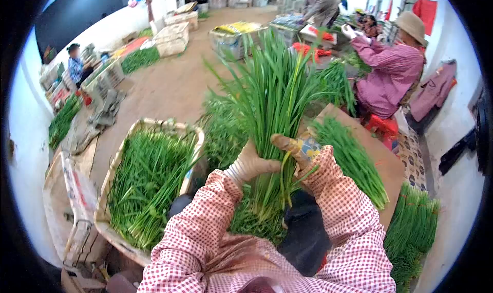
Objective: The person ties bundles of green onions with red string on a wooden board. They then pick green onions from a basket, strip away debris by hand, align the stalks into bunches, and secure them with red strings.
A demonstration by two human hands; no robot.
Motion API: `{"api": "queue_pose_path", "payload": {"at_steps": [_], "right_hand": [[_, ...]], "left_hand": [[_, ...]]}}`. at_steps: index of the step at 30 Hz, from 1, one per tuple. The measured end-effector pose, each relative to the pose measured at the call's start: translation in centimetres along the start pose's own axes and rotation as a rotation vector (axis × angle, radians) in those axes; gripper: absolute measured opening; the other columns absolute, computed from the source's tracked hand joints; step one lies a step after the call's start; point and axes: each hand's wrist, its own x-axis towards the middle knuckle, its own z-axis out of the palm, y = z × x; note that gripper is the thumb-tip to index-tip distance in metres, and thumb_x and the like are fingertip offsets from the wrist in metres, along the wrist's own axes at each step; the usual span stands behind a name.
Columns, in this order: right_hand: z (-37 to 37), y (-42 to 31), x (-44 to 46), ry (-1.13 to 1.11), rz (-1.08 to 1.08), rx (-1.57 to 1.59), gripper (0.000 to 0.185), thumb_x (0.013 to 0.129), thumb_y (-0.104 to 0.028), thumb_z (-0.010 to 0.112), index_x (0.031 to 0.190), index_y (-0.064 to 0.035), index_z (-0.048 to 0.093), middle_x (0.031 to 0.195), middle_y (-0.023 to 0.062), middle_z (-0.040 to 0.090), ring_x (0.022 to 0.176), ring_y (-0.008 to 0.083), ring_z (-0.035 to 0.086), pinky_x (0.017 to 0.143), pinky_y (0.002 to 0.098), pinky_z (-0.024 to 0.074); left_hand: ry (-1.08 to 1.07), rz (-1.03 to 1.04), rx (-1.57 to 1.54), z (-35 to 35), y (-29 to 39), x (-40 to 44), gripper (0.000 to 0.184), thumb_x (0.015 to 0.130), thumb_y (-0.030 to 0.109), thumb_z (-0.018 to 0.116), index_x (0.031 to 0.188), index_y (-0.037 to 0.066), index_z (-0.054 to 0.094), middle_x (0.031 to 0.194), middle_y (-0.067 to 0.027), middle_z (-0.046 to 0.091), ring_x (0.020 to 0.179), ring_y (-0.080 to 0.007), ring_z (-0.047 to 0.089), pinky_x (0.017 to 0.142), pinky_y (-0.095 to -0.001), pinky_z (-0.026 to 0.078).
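A thick bunch of garlic chives [277,92] stands upright before me, leaves fanned out at the top and pale stem ends pointing down. My left hand [251,164], in a light glove, is wrapped round its lower part. At the bunch's right side, my right hand [303,149], wearing a patterned, stained glove, is closed on a few yellowish chive leaves [286,177] that hang below it. Its thumb lies against the bunch; the other fingers are partly hidden. More loose greens lie under and behind the bunch.
A crate [197,154] full of greens stands at left. Trimmed chives [349,159] lie on a brown board [387,175] at right, with tied bundles [411,231] beside it. A person in pink [387,77] sits close at right; other people and crates are farther back.
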Motion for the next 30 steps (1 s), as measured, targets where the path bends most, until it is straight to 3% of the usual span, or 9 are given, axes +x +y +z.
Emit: {"api": "queue_pose_path", "payload": {"at_steps": [5,11,14,19,20,22,25,28,30], "right_hand": [[1.7,-14.1,0.6,0.045,-0.298,-0.493,0.083,0.067,-0.011,0.085,0.136,-0.0052,0.038,0.125,0.0106,0.056,0.111,0.0241,0.057,0.09,0.037,0.0509],[-8.2,-12.9,-1.2,-0.008,-0.323,-0.271,0.107,0.061,-0.02,0.089,0.145,-0.0076,0.025,0.138,0.0112,0.045,0.128,0.0253,0.043,0.104,0.0424,0.0396],[-11.5,-10.1,-1.3,0.059,-0.251,-0.225,0.112,0.062,-0.037,0.088,0.147,-0.0075,0.022,0.146,0.01,0.036,0.13,0.0252,0.039,0.108,0.0412,0.0351],[-5.2,-9.0,-0.6,-0.064,-0.229,-0.602,0.096,0.071,-0.034,0.083,0.145,-0.0062,0.027,0.14,0.0121,0.043,0.125,0.0252,0.046,0.105,0.0398,0.0388],[-2.0,-5.5,1.0,0.071,-0.426,0.07,0.086,0.076,-0.033,0.078,0.143,-0.005,0.031,0.138,0.0122,0.046,0.124,0.0254,0.047,0.105,0.0402,0.0393],[-2.2,-0.5,2.7,-0.07,-0.741,0.085,0.07,0.085,-0.037,0.065,0.14,-0.0028,0.038,0.135,0.0123,0.049,0.123,0.0266,0.048,0.105,0.0411,0.0396],[-1.2,4.0,2.4,0.111,-0.604,0.029,0.063,0.094,-0.044,0.048,0.14,-0.0018,0.039,0.137,0.0126,0.048,0.123,0.0273,0.049,0.105,0.0418,0.039],[2.9,6.7,1.2,0.089,-0.725,0.031,0.066,0.095,-0.052,0.042,0.141,-0.0041,0.038,0.144,0.0134,0.04,0.127,0.0287,0.043,0.109,0.0424,0.0324],[8.6,6.9,1.2,0.684,-0.844,-0.005,0.07,0.09,-0.056,0.047,0.139,-0.0066,0.042,0.145,0.0134,0.039,0.13,0.031,0.04,0.111,0.0423,0.0295]], "left_hand": [[-0.146,0.047,0.197,5.3,2.5,8.4,0.106,0.056,0.019,0.092,0.141,0.009,0.03,0.13,-0.0074,0.052,0.12,-0.0214,0.048,0.101,-0.037,0.042],[-0.425,0.301,0.691,7.7,-5.6,14.6,0.075,0.077,0.047,0.073,0.134,0.007,0.047,0.135,-0.0092,0.053,0.12,-0.0233,0.052,0.106,-0.0376,0.039],[-0.349,-0.476,-0.83,8.2,-7.0,14.3,0.075,0.082,0.057,0.06,0.135,0.006,0.047,0.136,-0.009,0.052,0.122,-0.0231,0.05,0.108,-0.0383,0.036],[-0.324,0.094,0.605,5.7,-2.1,10.6,0.07,0.081,0.056,0.062,0.134,0.013,0.048,0.138,-0.0037,0.05,0.125,-0.0247,0.045,0.109,-0.0445,0.03],[-0.336,-0.042,-0.098,4.2,-3.7,10.5,0.071,0.079,0.057,0.063,0.134,0.013,0.049,0.138,-0.0033,0.05,0.125,-0.0233,0.045,0.109,-0.0435,0.03],[-0.295,-0.164,-0.802,2.8,-2.8,7.9,0.073,0.077,0.057,0.064,0.134,0.014,0.049,0.138,-0.0028,0.049,0.125,-0.0219,0.046,0.108,-0.0425,0.031],[-0.038,0.015,-0.023,2.0,1.8,2.3,0.07,0.081,0.059,0.058,0.135,0.016,0.048,0.139,-0.002,0.049,0.125,-0.0239,0.045,0.109,-0.0435,0.029],[-0.197,-0.202,-0.518,-0.4,1.5,-0.8,0.063,0.088,0.054,0.048,0.136,0.013,0.047,0.14,-0.0053,0.048,0.125,-0.0273,0.045,0.11,-0.0461,0.029],[-0.193,-0.048,0.274,-1.5,0.5,-2.5,0.057,0.092,0.047,0.042,0.136,0.009,0.044,0.142,-0.0097,0.045,0.125,-0.0293,0.045,0.107,-0.0493,0.034]]}}
